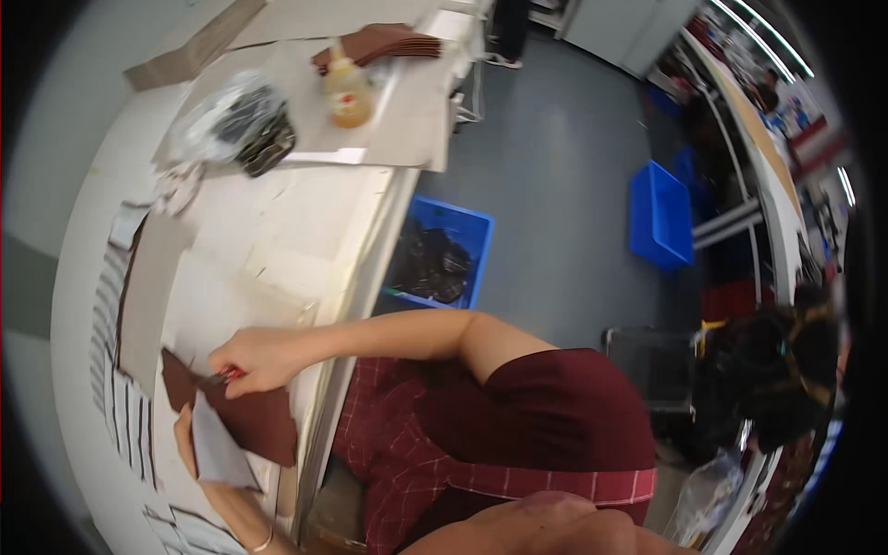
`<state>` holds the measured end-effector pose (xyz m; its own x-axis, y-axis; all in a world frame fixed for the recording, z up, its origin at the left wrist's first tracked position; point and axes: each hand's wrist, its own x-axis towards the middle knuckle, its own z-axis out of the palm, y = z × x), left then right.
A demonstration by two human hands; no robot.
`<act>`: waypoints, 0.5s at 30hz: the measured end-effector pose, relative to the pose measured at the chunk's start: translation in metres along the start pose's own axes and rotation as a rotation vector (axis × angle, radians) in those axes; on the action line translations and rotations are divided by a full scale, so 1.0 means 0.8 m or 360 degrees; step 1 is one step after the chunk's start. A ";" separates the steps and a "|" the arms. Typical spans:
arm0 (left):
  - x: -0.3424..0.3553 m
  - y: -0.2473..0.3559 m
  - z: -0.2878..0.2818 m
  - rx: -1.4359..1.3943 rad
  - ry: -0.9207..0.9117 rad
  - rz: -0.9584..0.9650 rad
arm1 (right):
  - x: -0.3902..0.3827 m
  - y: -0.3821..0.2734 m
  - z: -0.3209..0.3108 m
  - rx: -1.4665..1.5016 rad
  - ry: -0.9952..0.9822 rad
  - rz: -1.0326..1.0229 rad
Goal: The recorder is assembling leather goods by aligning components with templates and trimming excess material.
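My right hand [259, 359] is closed round small red-handled scissors [215, 378], whose blades lie over a dark brown leather-like piece [254, 421]. My palm hides most of the handle. Part of the brown piece is folded over and shows a pale grey underside [219, 449]. My left hand [187, 444] grips this piece at its left edge, and the fold covers several of its fingers. Both hands are close together above the white worktable [277, 208].
Beyond my left hand lie a long grey-brown panel [143, 296] and rows of dark-edged strips [129, 425]. Farther off are a yellow glue bottle [348, 97], a plastic bag [231, 120] and stacked brown pieces [384, 44]. Blue bins [481, 250] stand on the floor.
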<state>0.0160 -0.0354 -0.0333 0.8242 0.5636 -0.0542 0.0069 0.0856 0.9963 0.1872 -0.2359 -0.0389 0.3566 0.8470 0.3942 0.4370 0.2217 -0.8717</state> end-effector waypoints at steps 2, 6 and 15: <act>0.040 -0.007 -0.097 -0.0075 -0.0281 -0.0201 | 0.009 -0.011 0.020 0.0038 0.0071 0.0013; 0.061 0.041 -0.039 -0.0464 -0.0045 -0.0058 | 0.014 -0.006 0.018 0.0058 0.0067 0.0039; 0.011 0.145 -0.061 -0.1477 0.1077 0.0496 | 0.009 -0.010 0.024 -0.0061 -0.0035 0.0005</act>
<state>-0.0035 0.0198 0.0784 0.2494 0.9609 -0.1201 -0.7832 0.2731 0.5587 0.1707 -0.2224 -0.0343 0.3401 0.8580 0.3848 0.4674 0.2008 -0.8609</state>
